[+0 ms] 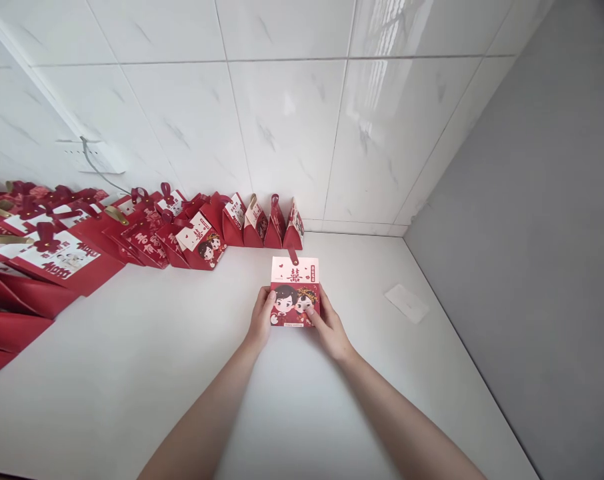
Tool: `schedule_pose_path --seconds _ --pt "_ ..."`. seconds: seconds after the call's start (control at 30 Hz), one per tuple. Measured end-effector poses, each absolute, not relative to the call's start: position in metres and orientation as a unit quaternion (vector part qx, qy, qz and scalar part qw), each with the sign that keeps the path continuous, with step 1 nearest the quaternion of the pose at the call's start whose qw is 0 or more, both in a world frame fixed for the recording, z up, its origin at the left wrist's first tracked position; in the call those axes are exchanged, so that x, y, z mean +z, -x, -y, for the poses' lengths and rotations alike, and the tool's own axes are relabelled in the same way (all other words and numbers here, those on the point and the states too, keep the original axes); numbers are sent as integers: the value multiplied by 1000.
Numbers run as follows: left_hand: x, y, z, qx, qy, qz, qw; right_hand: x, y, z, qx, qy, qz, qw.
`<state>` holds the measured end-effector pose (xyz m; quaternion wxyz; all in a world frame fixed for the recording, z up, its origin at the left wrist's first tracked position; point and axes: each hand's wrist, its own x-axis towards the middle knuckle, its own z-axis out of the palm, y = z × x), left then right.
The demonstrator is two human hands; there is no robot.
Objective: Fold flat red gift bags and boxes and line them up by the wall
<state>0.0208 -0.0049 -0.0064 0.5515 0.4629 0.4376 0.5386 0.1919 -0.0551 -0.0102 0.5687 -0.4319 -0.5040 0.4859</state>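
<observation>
Between my two hands is a small red and white gift box (295, 293), printed with a cartoon couple and a red character, with a dark red ribbon loop (293, 257) at its top. My left hand (263, 313) grips its left side, the thumb along the front edge. On the right side, my right hand (332, 327) is closed round the box, its thumb pressed on the printed front. The fingers behind the box are hidden. Just beyond it stands a row of similar boxes (275, 225) with ribbon loops.
Many more red gift boxes (65, 257) crowd the left side of the white table (147, 373). A small white packet (407, 303) lies to the right. A tiled wall (287, 133) with a socket (95, 158) and cable closes the back; a grey panel (522, 220) bounds the right.
</observation>
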Motion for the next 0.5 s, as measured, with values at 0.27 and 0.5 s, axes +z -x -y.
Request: schedule_pose_path --seconds 0.27,0.5 --pt "-4 -20 2 562 -425 -410 579 -17 -196 57 371 438 648 500" --pt "0 -16 8 495 -409 -382 665 -21 -193 54 328 460 640 520"
